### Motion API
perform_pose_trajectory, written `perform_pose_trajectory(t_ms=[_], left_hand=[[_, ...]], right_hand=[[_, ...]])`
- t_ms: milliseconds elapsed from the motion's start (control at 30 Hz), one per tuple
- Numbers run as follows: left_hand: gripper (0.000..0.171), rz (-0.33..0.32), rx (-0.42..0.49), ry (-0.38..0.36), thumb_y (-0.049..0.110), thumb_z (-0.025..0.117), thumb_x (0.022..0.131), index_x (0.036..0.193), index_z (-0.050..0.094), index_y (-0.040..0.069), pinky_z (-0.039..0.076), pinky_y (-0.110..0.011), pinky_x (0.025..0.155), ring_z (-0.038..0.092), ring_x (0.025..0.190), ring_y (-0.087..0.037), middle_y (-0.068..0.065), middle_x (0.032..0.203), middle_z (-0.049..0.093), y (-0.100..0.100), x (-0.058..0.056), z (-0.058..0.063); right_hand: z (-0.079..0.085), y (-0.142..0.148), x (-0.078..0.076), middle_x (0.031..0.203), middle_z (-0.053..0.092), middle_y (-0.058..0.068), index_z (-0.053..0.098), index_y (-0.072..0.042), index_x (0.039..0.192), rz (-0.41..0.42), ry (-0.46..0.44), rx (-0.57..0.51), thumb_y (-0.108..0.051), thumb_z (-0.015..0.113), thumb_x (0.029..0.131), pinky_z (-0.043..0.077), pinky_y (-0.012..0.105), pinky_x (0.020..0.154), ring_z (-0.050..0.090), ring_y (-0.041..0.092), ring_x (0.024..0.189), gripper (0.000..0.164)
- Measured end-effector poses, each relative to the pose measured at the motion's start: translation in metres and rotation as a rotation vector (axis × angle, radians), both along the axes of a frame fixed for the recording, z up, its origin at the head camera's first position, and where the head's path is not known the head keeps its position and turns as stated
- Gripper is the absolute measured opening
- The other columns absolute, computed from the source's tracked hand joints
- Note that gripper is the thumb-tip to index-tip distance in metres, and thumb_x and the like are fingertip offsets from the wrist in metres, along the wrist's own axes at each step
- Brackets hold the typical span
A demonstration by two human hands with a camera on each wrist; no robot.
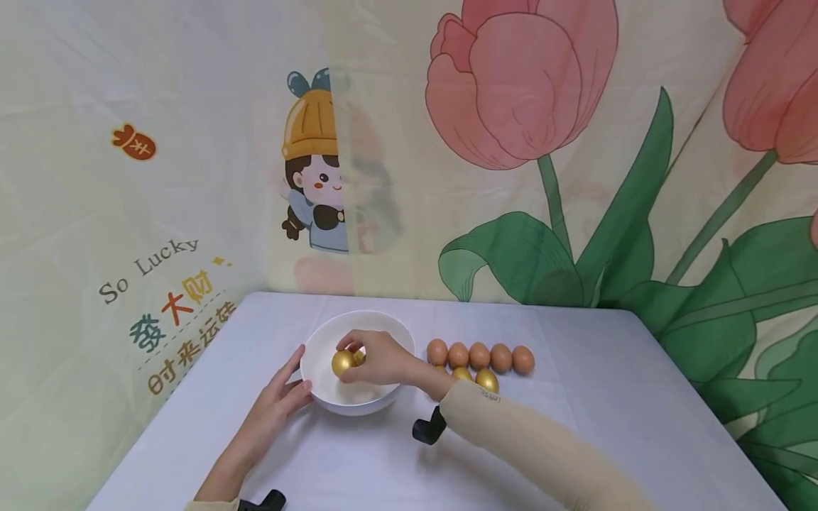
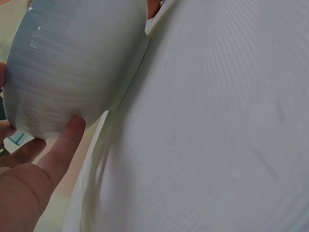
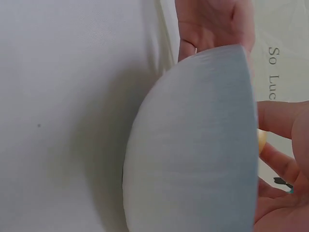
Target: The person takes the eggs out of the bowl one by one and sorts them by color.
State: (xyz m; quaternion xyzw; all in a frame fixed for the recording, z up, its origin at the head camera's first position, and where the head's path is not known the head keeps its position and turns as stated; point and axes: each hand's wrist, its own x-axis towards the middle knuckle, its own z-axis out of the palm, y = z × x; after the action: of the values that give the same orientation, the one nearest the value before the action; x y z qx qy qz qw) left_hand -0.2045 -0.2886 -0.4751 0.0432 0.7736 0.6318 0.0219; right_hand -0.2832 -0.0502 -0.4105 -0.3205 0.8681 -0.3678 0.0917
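Note:
A white bowl (image 1: 358, 409) stands on the table, its outer wall filling much of both wrist views. Over its inside, my right hand (image 1: 377, 357) pinches a golden egg (image 1: 344, 363) between thumb and fingers. Another golden piece (image 1: 360, 357) shows behind that egg, partly covered by the hand. My left hand (image 1: 281, 397) rests against the bowl's left side with fingers spread and fairly straight. In the left wrist view its thumb (image 2: 67, 145) presses the outer wall. The right wrist view shows only a sliver of the golden egg (image 3: 261, 140) above the rim.
Right of the bowl, several brown eggs (image 1: 479, 356) lie in a row. In front of them are golden eggs (image 1: 487, 381), partly hidden by the right forearm. The white-covered table (image 1: 575, 397) meets a printed cloth backdrop (image 1: 396, 270) behind and at the left.

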Motion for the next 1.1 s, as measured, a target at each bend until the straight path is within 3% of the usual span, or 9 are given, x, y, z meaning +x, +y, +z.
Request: perform_pose_trajectory(t_ms=[133,333,533,933,1100], left_hand=[[0.075,0.003,0.001,0.004,0.028,0.059,0.110,0.172,0.017,0.023,0.056,-0.034,0.109,0.041,0.150,-0.047,-0.017,0.178,0.011,0.001,0.000,0.000],[0.075,0.005,0.003,0.018,0.027,0.059,0.110,0.172,0.017,0.020,0.057,-0.028,0.106,0.042,0.149,-0.048,-0.019,0.177,0.012,0.002,-0.001,-0.001],[0.075,0.013,0.016,0.015,0.025,0.058,0.110,0.172,0.017,0.020,0.056,-0.018,0.100,0.042,0.149,-0.047,-0.020,0.176,0.013,0.001,0.000,-0.002],[0.076,0.002,0.012,0.004,0.029,0.058,0.110,0.173,0.016,0.022,0.057,-0.022,0.103,0.043,0.150,-0.045,-0.018,0.177,0.012,0.001,0.001,-0.001],[0.076,0.001,0.019,0.005,0.029,0.058,0.110,0.173,0.016,0.022,0.057,-0.022,0.102,0.042,0.149,-0.045,-0.017,0.178,0.010,0.000,0.001,-0.002]], right_hand=[[0.008,0.020,0.004,0.122,0.073,0.002,0.071,-0.020,0.126,-0.005,-0.046,-0.055,-0.020,0.088,0.087,0.057,0.022,0.082,0.069,0.011,0.086,0.042],[0.018,0.051,0.009,0.125,0.071,0.001,0.069,-0.021,0.130,-0.035,-0.080,-0.093,-0.023,0.086,0.089,0.060,0.026,0.081,0.072,0.019,0.094,0.044],[0.024,0.078,0.016,0.127,0.070,0.000,0.069,-0.022,0.130,-0.056,-0.102,-0.121,-0.024,0.086,0.090,0.062,0.028,0.079,0.072,0.017,0.092,0.044],[0.031,0.143,0.024,0.131,0.067,0.001,0.068,-0.025,0.133,-0.178,-0.117,-0.143,-0.026,0.087,0.090,0.062,0.036,0.090,0.073,0.016,0.095,0.047],[0.029,0.167,0.030,0.131,0.067,0.001,0.068,-0.021,0.134,-0.221,-0.112,-0.142,-0.027,0.086,0.092,0.061,0.036,0.088,0.072,0.017,0.095,0.046]])
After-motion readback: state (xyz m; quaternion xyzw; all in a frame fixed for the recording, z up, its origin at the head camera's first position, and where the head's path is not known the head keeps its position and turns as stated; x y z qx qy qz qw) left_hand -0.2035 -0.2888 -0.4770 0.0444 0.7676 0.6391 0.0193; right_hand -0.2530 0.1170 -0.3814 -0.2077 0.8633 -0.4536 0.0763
